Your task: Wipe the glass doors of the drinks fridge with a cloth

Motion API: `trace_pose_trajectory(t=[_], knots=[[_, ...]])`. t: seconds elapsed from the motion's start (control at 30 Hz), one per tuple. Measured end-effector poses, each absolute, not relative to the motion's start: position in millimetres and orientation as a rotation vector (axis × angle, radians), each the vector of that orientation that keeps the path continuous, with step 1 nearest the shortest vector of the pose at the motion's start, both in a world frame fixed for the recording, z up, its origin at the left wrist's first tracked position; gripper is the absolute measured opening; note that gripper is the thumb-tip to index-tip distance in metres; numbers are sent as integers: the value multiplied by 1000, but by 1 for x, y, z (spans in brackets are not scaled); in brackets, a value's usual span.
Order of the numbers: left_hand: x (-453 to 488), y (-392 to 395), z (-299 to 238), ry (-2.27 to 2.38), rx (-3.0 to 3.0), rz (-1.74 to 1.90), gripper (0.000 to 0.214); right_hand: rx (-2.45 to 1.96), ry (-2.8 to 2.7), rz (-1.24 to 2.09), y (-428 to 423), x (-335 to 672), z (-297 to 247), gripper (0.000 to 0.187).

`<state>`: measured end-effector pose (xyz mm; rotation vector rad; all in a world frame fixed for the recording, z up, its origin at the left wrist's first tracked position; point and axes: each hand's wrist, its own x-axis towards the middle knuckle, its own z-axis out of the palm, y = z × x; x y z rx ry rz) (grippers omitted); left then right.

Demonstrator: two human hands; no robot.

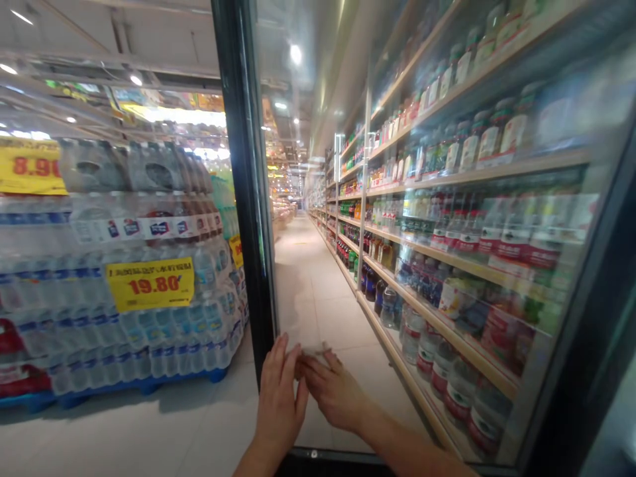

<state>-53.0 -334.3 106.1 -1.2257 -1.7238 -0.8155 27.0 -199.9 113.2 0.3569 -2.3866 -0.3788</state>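
A black-framed glass door (243, 165) stands in front of me, and shelves of bottles show in or through its pane. At the pane's lower left, my left hand (281, 397) has its fingers stretched out and apart, close to the black frame edge. My right hand (338, 391) reaches across from the right, with its fingers bent and their tips beside the left hand. A thin pale grey piece (314, 350), perhaps cloth, shows at the right hand's fingers. Its kind is hard to make out, and part of it is hidden by the fingers.
On the left, shrink-wrapped packs of bottled water (163, 331) are stacked on a blue pallet (144, 384), with a yellow price sign (150, 285) on them. Wooden-edged shelves (477, 265) of drinks fill the right side. A tiled floor (199, 430) runs below.
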Motion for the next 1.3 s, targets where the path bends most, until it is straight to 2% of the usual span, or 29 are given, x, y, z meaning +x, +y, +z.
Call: trace_pose_trajectory(t=[0.2, 0.43, 0.67, 0.73, 0.83, 0.97, 1.03, 1.17, 1.3], knots=[[-49, -326, 118, -1662, -1269, -968, 59, 177, -2202, -353, -196, 14, 157, 43], [-43, -308, 135, -1702, -1236, -1144, 55, 342, -2264, -520, -175, 45, 183, 47], [-35, -247, 231, -1540, -973, -934, 57, 43, -2073, -547, -141, 112, 180, 56], [-40, -235, 245, -1493, -927, -927, 57, -100, -1985, -538, -124, 133, 179, 56], [-46, -230, 224, -1392, -930, -885, 55, -369, -1831, -502, -102, 164, 175, 54], [-41, -235, 172, -1245, -1397, -544, 46, -450, -1883, -503, -94, 185, 162, 52], [-44, -237, 173, -1259, -1452, -471, 43, -444, -1938, -492, -97, 183, 156, 50], [-59, -244, 208, -1373, -1072, -684, 51, -469, -1902, -441, -101, 175, 150, 42], [-56, -247, 203, -1256, -1336, -556, 54, -415, -1932, -446, -104, 172, 147, 36]])
